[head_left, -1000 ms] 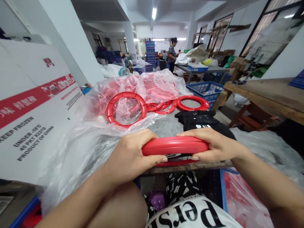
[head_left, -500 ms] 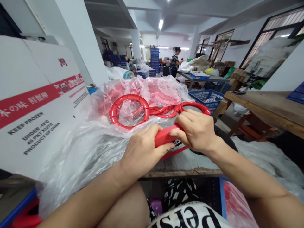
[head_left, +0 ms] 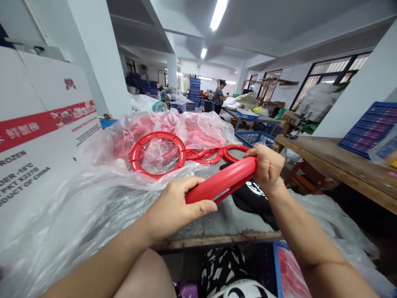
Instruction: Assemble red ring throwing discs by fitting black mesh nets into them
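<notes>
A red plastic ring (head_left: 225, 179) is held tilted, nearly edge-on, above the front of the table. My left hand (head_left: 173, 203) grips its left end, with the thumb along the near side. At the upper right end, my right hand (head_left: 267, 167) is closed round the rim. Just beyond lies another red ring (head_left: 135, 159) on clear plastic, with several more red rings (head_left: 214, 159) overlapping to its right. Under and behind the held ring is a black cloth item (head_left: 252, 200) with white print.
A white carton (head_left: 40, 145) stands at the left beside crumpled clear plastic sheeting (head_left: 102, 215). Bagged red parts (head_left: 198, 128) are heaped behind the rings. A wooden table (head_left: 328, 165) holds blue trays (head_left: 369, 128) at right. Another person (head_left: 219, 98) stands far back.
The hands have moved apart along the red ring, and it now shows more of its outer side. My view has turned right and tilted up slightly.
</notes>
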`<state>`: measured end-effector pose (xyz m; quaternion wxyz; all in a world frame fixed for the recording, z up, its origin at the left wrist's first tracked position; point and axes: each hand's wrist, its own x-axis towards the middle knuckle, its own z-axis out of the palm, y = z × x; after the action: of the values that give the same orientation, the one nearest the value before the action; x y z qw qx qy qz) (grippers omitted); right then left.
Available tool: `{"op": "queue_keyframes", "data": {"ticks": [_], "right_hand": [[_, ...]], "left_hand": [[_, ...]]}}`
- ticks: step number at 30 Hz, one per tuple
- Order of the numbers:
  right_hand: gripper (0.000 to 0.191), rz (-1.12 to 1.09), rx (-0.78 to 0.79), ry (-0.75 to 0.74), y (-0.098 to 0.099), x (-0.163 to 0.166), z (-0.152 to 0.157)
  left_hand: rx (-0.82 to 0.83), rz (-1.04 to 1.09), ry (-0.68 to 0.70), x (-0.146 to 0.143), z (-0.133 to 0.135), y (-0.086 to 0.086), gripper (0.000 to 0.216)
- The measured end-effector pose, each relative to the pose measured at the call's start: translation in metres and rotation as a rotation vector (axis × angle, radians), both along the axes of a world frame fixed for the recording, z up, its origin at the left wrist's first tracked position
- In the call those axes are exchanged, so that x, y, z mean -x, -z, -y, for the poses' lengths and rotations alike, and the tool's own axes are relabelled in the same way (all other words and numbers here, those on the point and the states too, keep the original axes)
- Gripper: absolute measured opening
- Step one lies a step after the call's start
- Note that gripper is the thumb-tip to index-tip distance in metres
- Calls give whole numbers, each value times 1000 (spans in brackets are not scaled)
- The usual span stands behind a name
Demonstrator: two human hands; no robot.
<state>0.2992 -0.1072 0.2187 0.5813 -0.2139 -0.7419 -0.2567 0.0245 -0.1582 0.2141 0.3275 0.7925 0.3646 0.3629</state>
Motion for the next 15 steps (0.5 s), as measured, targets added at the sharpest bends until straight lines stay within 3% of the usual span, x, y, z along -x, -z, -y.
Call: {"op": "queue_keyframes", "data": {"ticks": [8,15], "right_hand": [[60,-351,194,93,12,-12,-8],[63,-506,468,3,34,-15,-24]], "left_hand": [[-50,3,-113,1,-6,8,39],[-179,24,-241,-1,-3,6,34]]}}
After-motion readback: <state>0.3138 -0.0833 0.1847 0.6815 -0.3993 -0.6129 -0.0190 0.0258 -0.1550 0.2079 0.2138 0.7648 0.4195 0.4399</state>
